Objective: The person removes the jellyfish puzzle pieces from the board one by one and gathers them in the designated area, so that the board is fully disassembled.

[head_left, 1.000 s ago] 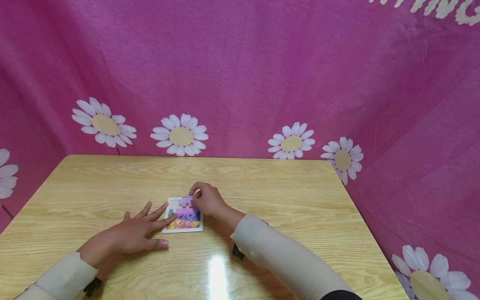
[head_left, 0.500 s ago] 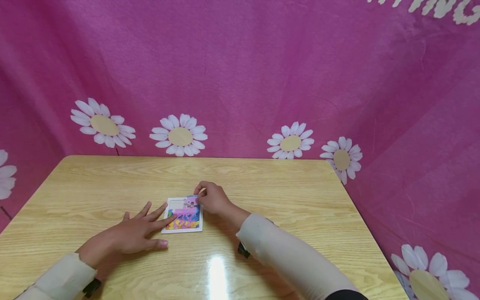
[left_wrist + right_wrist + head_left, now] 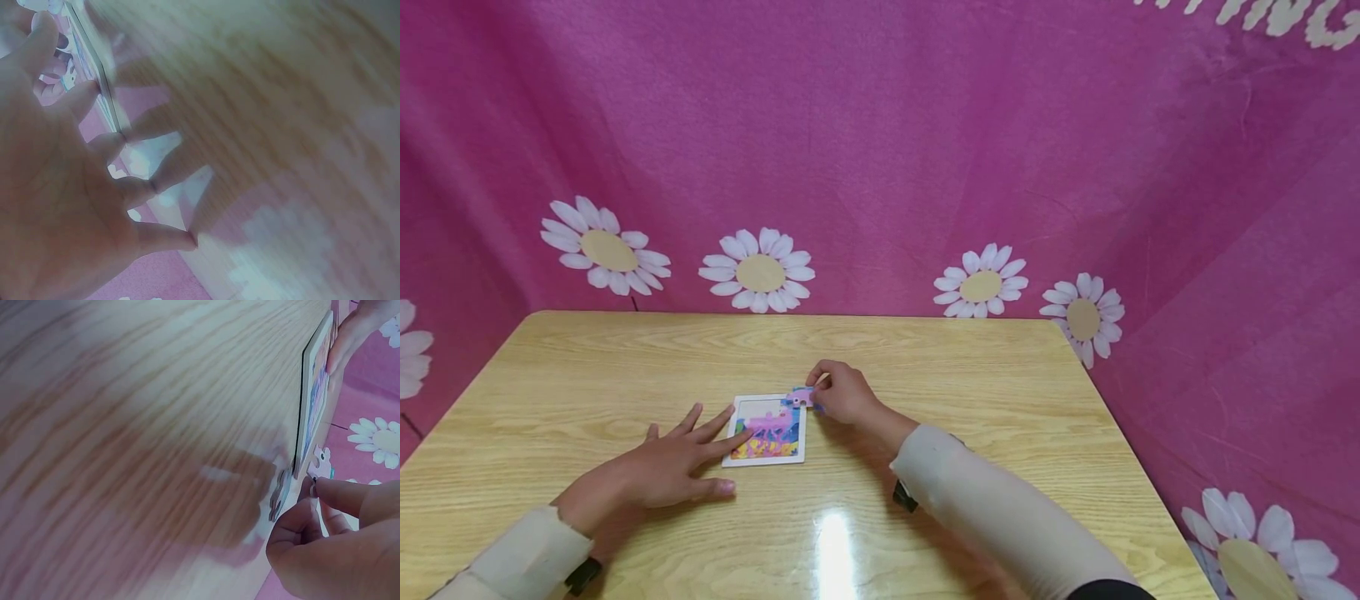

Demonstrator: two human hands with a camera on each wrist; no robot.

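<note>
A small square jigsaw puzzle in a white tray [image 3: 765, 463] lies on the table, its picture pink, blue and yellow. Along the tray's upper part a pale bare strip shows. My left hand [image 3: 670, 467] is spread flat, with its fingertips on the puzzle's left side and the thumb on the table. A pink and blue puzzle piece [image 3: 801, 397] with an eye printed on it overlaps the tray's upper right corner. My right hand [image 3: 842, 396] pinches this piece between thumb and fingers, which hide its right end. In the right wrist view the piece [image 3: 320, 464] sticks out past the fingertips.
The wooden table [image 3: 970, 400] has a glossy top with a bright light reflection near the front. Behind it hangs a pink cloth [image 3: 865, 167] printed with white daisies. Both wrists carry dark straps under beige sleeves [image 3: 977, 508].
My right hand has moved right, drawing the pinched piece from over the puzzle to the tray's upper right corner. More of the bare strip shows. The left hand has stayed in place.
</note>
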